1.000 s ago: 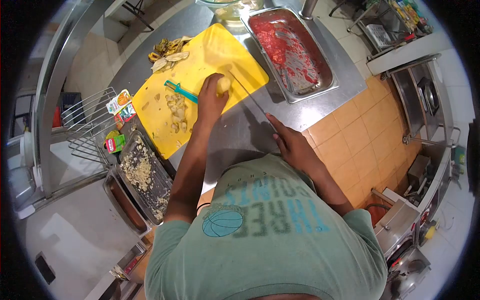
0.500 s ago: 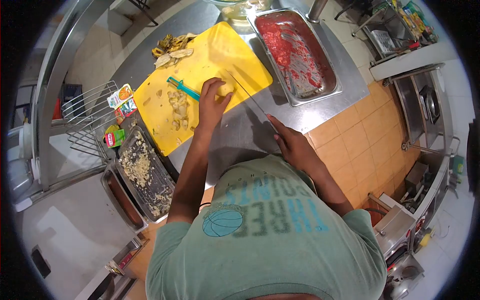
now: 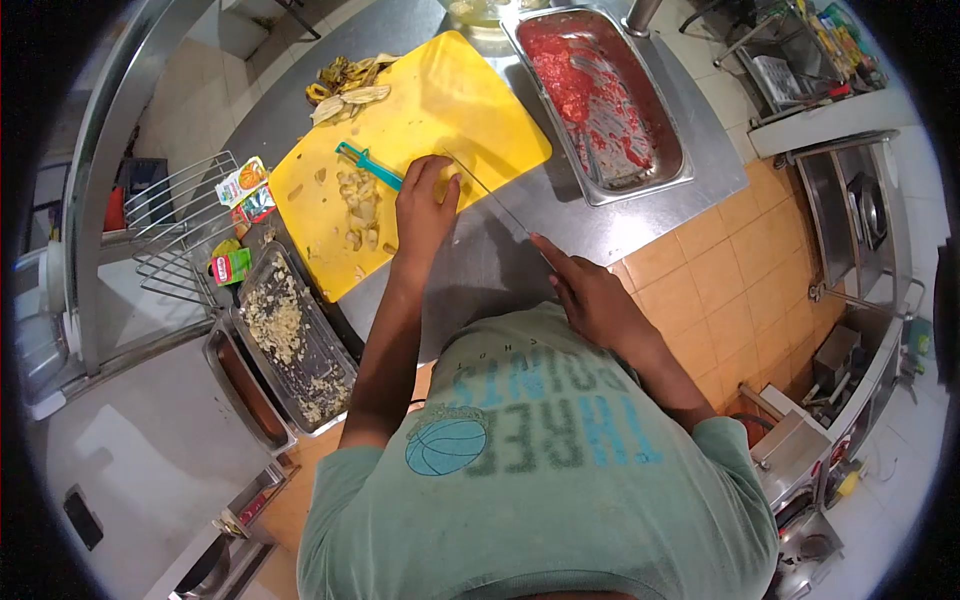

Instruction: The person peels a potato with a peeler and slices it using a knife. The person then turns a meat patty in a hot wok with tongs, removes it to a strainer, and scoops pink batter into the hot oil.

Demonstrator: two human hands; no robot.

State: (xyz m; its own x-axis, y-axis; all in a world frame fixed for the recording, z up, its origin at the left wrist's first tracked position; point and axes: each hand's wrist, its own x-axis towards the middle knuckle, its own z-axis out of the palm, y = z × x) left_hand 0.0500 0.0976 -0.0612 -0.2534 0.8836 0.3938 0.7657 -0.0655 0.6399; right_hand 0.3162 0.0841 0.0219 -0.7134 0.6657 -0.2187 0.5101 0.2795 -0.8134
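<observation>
A pale, rounded piece of food [image 3: 453, 173] sits at the near edge of a yellow cutting board [image 3: 470, 90], largely covered by the left hand [image 3: 426, 207]. The fingers and thumb of that hand are curled around it, parted by about its width. The right hand [image 3: 588, 292] is closed around the handle of a long knife [image 3: 492, 193], clear of the board and near the person's body. The thin blade slants away toward the board, its tip close to the pale piece; whether the two touch, I cannot tell.

Just beside the left hand, a teal-handled tool [image 3: 370, 166] lies on the board, with a heap of peelings [image 3: 360, 208] next to it. Darkened peels [image 3: 350, 90] lie at the far left edge.

The board rests on a metal worktop [image 3: 480, 262]. To its right stands a deep metal pan [image 3: 640, 192] holding red mash [image 3: 562, 82], smeared thin in places. Beyond the board, a clear bowl [image 3: 482, 18] is cut off by the top of the view.

On the left, a tray [image 3: 308, 345] carries pale crumbled food [image 3: 275, 318], with a narrower metal container [image 3: 284, 446] alongside. Colourful packets [image 3: 243, 182] lie by a wire rack [image 3: 180, 232]. Orange floor tiles [image 3: 725, 270] show to the right.
</observation>
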